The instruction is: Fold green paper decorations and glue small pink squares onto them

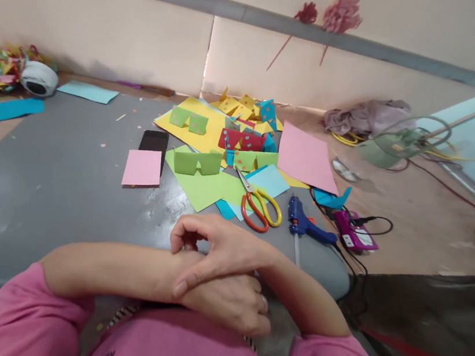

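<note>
My forearms cross in front of my pink shirt, close to the table's near edge. My right hand (223,252) lies over my left wrist (172,277), its thumb along the back and its fingers curled at the far side. Below it, my left hand (232,306) points right, knuckles up, with loosely curled fingers and a ring on one; its palm is hidden. Just beyond the hands lie scissors (256,201) with red and yellow handles, their blades pointing away. A blue glue gun (308,222) with a glue stick rests to their right.
Folded paper shapes (242,141) and coloured sheets (205,188) pile up mid-table. A pink note (143,168) partly covers a black phone (155,141). At right are a pink sheet (305,158), a purple power strip (355,231) with cords, and a green lamp (393,146).
</note>
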`<state>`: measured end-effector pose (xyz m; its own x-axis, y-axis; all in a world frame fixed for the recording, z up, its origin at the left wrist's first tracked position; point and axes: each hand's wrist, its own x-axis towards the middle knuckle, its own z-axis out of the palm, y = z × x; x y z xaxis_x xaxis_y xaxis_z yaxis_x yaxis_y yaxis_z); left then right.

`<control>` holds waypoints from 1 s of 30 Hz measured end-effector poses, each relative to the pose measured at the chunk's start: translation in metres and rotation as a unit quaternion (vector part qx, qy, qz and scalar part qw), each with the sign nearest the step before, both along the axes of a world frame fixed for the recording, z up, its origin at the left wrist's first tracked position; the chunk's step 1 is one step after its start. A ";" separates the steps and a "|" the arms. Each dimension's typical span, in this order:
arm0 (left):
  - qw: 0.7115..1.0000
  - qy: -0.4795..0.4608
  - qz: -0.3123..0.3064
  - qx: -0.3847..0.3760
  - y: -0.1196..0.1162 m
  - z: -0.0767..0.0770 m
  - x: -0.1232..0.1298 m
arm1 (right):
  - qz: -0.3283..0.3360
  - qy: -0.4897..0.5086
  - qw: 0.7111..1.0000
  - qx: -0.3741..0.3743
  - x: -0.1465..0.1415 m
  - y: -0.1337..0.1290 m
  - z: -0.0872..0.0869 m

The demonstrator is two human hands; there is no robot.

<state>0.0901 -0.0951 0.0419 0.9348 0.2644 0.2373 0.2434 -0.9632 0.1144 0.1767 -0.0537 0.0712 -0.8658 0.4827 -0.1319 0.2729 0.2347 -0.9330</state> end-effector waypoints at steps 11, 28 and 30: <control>0.987 -0.058 -0.150 0.013 -0.009 0.010 -0.019 | -0.051 -0.152 0.838 0.521 -0.085 0.093 -0.074; 0.963 -0.085 0.255 -0.018 -0.019 -0.046 -0.120 | -0.135 -0.137 0.769 0.609 0.050 -0.041 -0.079; 0.961 -0.083 0.263 -0.016 -0.021 -0.053 -0.115 | -0.160 -0.133 0.788 0.580 0.051 -0.044 -0.085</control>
<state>-0.0249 -0.1158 -0.0109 0.6195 0.6997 0.3558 0.6714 -0.7071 0.2218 0.2281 -0.0977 -0.0137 -0.6919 0.6000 0.4015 0.6410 0.7665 -0.0408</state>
